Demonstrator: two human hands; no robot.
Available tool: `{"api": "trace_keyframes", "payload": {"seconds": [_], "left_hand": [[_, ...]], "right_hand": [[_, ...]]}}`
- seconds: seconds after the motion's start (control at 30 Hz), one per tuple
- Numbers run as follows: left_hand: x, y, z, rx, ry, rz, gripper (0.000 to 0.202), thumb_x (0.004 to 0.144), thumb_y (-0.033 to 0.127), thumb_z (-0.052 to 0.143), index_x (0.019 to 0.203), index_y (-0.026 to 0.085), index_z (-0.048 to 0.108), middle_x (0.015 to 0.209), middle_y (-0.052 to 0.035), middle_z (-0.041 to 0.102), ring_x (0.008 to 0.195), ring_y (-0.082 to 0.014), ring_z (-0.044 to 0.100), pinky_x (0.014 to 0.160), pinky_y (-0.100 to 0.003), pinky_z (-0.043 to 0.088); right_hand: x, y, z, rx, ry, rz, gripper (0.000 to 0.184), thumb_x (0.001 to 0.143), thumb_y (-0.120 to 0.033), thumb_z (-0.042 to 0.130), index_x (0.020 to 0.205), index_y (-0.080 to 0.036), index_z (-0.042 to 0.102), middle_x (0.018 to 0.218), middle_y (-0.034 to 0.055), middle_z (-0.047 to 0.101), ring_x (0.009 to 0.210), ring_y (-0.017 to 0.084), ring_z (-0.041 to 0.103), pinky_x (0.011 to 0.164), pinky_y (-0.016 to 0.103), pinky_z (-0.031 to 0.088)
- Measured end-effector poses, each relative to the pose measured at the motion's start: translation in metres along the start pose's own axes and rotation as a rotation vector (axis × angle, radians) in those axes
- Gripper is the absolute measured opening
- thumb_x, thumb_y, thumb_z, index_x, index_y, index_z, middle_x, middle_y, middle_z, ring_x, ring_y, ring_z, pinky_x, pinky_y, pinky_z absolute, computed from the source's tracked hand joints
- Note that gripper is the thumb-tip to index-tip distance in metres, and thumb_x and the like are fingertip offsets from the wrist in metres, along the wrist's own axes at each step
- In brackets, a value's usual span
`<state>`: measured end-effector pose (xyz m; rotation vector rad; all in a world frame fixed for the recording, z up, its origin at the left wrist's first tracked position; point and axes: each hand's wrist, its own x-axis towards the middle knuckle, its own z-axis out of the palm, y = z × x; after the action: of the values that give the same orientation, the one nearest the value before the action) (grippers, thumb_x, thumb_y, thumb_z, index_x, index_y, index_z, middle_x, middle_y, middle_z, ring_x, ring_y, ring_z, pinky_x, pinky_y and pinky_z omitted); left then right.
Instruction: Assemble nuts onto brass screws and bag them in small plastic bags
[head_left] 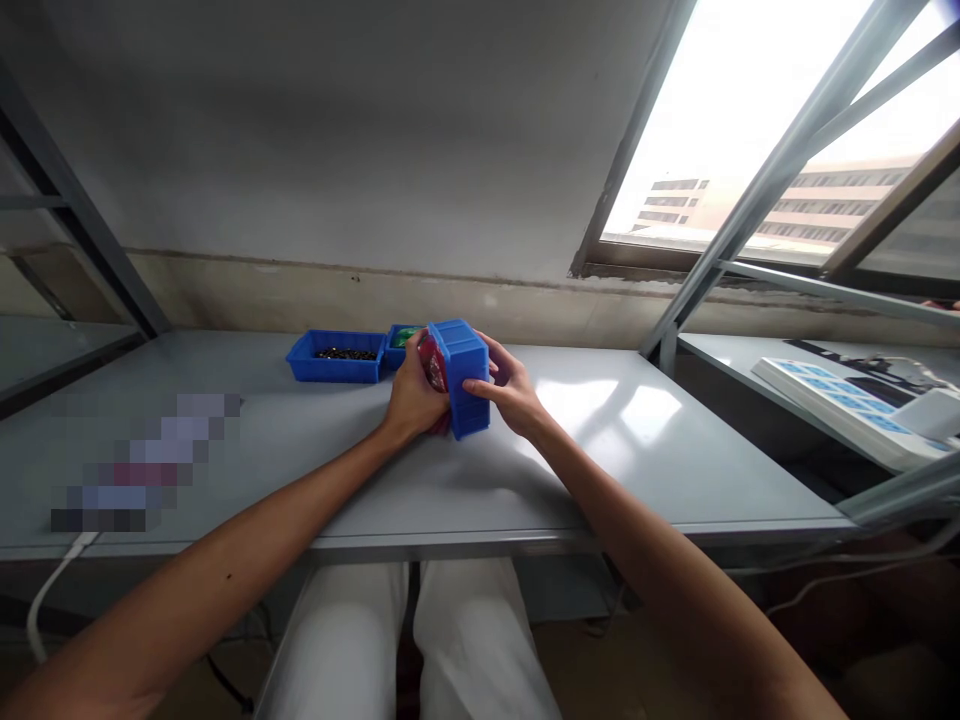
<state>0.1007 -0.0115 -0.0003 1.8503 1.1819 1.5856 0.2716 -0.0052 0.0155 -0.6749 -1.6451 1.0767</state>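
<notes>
The bare left hand (416,395) curls round a glossy red packet (433,362) at the open side of a blue rectangular plastic bin (469,375), while the right hand (514,392) pinches that bin with its thumb on the near face and fingers behind. The bin stands tilted on end at the centre of the frame; whether its lower corner touches the smooth pale-grey bench (720,470) cannot be told. The bench's straight front edge crosses the lower frame, beneath both forearms. Right of the hands, a broad sunlit stretch reaches a grey metal upright (667,345). Near the back edge, left of centre, a shallow blue plastic bin (335,370) of small dark pieces adjoins another blue bin (394,357) with a green packet (406,335). A pixelated patch (150,460) covers something at left. Behind rises a grey wall (375,150), with a bright window (675,120) upper right.
</notes>
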Motion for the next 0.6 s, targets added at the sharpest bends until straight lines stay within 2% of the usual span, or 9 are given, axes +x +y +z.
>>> {"api": "trace_keyframes", "payload": {"seconds": [0.2, 0.33, 0.47, 0.6], "left_hand": [[-0.003, 0.000, 0.002, 0.055, 0.052, 0.019, 0.090, 0.062, 0.030, 0.082, 0.138, 0.024, 0.034, 0.122, -0.0109, 0.063, 0.111, -0.0325, 0.061, 0.093, -0.044, 0.048], [-0.002, 0.002, -0.002, 0.071, 0.040, 0.048, 0.083, 0.066, 0.035, 0.080, 0.135, 0.024, 0.037, 0.120, -0.0109, 0.064, 0.104, -0.0334, 0.063, 0.088, -0.044, 0.049], [0.000, 0.003, -0.006, 0.176, 0.048, 0.074, 0.076, 0.069, 0.037, 0.077, 0.132, 0.022, 0.038, 0.115, -0.0108, 0.066, 0.100, -0.0307, 0.065, 0.084, -0.041, 0.050], [0.004, 0.000, -0.009, 0.243, 0.047, 0.090, 0.068, 0.068, 0.033, 0.075, 0.125, 0.024, 0.039, 0.109, -0.0065, 0.067, 0.096, -0.0257, 0.066, 0.084, -0.038, 0.050]], "right_hand": [[-0.001, -0.001, 0.002, -0.007, -0.002, -0.007, 0.082, 0.066, -0.042, 0.083, 0.140, -0.034, 0.049, 0.134, 0.0046, 0.058, 0.117, 0.030, 0.056, 0.095, 0.046, 0.050], [-0.002, -0.003, 0.005, -0.082, 0.015, -0.030, 0.084, 0.063, -0.041, 0.085, 0.138, -0.034, 0.051, 0.134, 0.0060, 0.057, 0.119, 0.031, 0.054, 0.095, 0.047, 0.050], [-0.002, -0.003, 0.004, -0.110, 0.040, -0.077, 0.081, 0.061, -0.039, 0.086, 0.136, -0.035, 0.054, 0.133, 0.0056, 0.057, 0.119, 0.030, 0.054, 0.096, 0.048, 0.050], [0.000, -0.001, -0.003, -0.095, 0.060, -0.096, 0.079, 0.062, -0.037, 0.086, 0.135, -0.037, 0.054, 0.135, 0.0039, 0.056, 0.116, 0.029, 0.056, 0.094, 0.046, 0.051]]}}
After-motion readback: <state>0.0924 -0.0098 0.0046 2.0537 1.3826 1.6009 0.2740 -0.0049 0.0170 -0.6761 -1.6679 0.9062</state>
